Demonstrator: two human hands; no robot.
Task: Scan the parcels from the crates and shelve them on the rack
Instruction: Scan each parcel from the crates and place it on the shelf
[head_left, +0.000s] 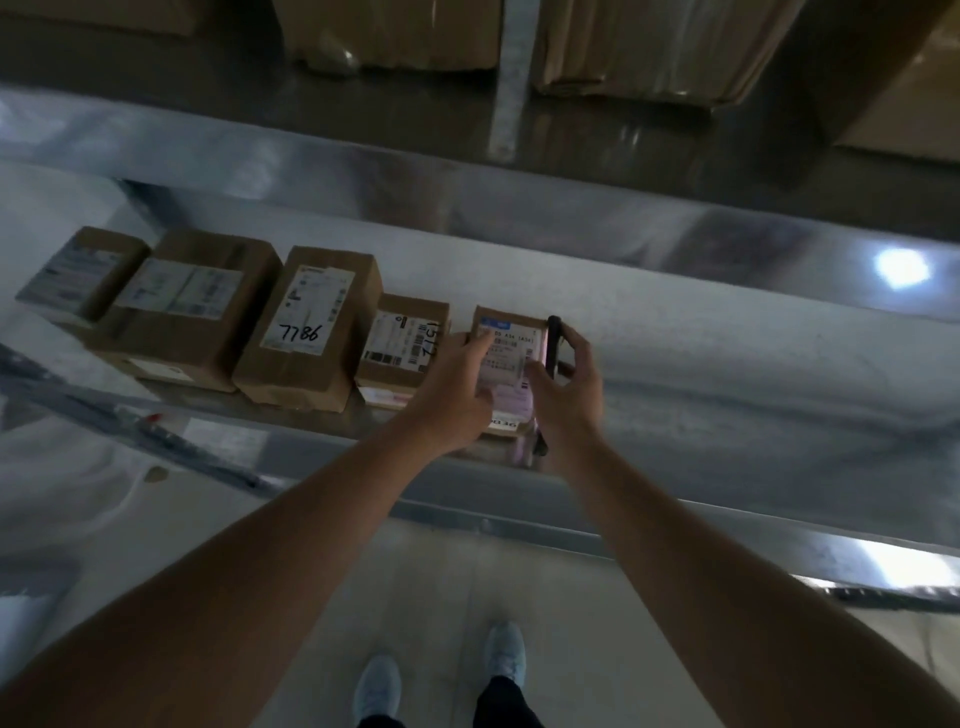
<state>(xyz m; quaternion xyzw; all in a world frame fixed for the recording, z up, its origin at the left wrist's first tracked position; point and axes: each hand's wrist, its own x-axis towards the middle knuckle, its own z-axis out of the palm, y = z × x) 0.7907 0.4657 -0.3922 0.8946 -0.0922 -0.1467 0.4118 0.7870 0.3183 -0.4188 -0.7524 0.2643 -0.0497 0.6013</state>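
A small brown parcel (506, 340) with a white label lies on the metal rack shelf (675, 353), at the right end of a row of parcels. My left hand (457, 389) rests on its left side, with the fingers lying over the label. My right hand (563, 382) grips a dark handheld scanner (551, 353) edge-on against the parcel's right side. To the left stand a parcel marked 7151 (402, 345), one marked 7786 (309, 327) and two more boxes (192, 306).
Large cardboard boxes (649, 47) fill the shelf above, split by a metal upright (511, 78). The shelf right of the row is bare metal with glare spots. Below are the tiled floor and my two shoes (441, 675).
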